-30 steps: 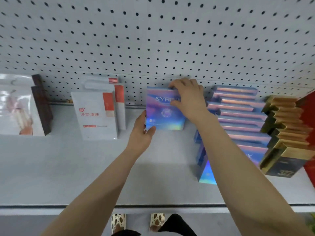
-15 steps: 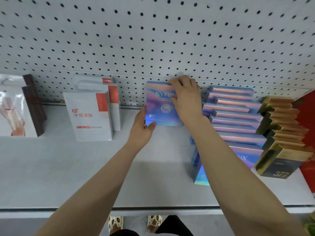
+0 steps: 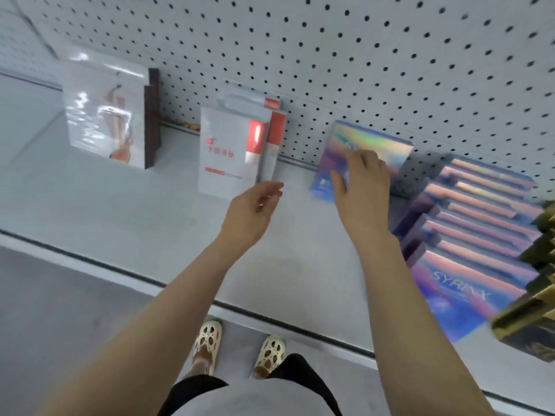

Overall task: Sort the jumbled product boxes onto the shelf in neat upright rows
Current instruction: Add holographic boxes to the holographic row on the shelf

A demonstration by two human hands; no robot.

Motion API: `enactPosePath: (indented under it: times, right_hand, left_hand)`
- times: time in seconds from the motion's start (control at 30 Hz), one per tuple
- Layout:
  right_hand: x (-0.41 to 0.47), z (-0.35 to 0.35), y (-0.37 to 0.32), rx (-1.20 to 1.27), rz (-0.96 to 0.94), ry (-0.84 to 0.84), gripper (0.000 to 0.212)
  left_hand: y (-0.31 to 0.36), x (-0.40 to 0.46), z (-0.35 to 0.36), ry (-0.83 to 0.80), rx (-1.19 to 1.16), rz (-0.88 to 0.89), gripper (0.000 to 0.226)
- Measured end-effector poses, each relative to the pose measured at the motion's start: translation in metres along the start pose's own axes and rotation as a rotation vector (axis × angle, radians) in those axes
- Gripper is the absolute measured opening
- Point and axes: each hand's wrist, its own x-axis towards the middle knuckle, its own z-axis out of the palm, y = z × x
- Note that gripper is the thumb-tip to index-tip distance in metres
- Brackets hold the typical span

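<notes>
**Holographic blue box upright at the shelf back, both hands near it**

Item 1: holographic blue box point(image 3: 365, 151), front face rainbow-foiled, standing upright on the grey shelf point(image 3: 126, 223) against the white pegboard point(image 3: 330, 55) behind. It stands alone, between the white-and-red boxes and the blue row.

Item 2: right hand point(image 3: 362, 190), spread in front of the box's lower face, fingers fairly straight, thumb out to the left near the box's lower left corner. Fingertips lie over the box front; whether they press it or hover just off it cannot be told through the blur. Nothing is gripped.

Item 3: left hand point(image 3: 253, 211), apart from the box and to its left, above the shelf surface, fingers loosely bent, holding nothing.

Item 4: row of matching blue boxes point(image 3: 474, 229), upright, front to back, at the right, the front one lettered SYRINX.

Item 5: gold-edged dark boxes point(image 3: 534, 322), far right, partly cut off by the frame.

Item 6: white-and-red boxes point(image 3: 231, 151), two or more, upright, left of centre.

Item 7: glossy white boxes with brown sides point(image 3: 105, 115), upright, far left.
</notes>
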Motion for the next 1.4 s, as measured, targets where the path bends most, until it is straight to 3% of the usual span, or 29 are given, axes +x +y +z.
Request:
enactPosePath:
  times: [0.33,0.8,1.27,1.4]
  right_hand:
    - [-0.097,0.088,-0.153,0.276,-0.172,-0.249,0.028]
    - [-0.153,0.209,-0.502,0.371,-0.49,-0.409,0.027]
    - [-0.089,0.325,-0.788,0.42,-0.713,-0.624,0.032]
    - [-0.051,0.357,-0.873,0.416,-0.753,-0.567,0.03]
  left_hand:
    - [-0.083,-0.111,-0.155,0.297,-0.033,-0.165,0.024]
    - [-0.234,-0.239,-0.467,0.654,-0.025,-0.357,0.03]
    - [-0.328,-0.218,-0.708,0.94,-0.052,-0.517,0.024]
    - [-0.348,-0.194,-0.789,0.948,-0.015,-0.524,0.023]
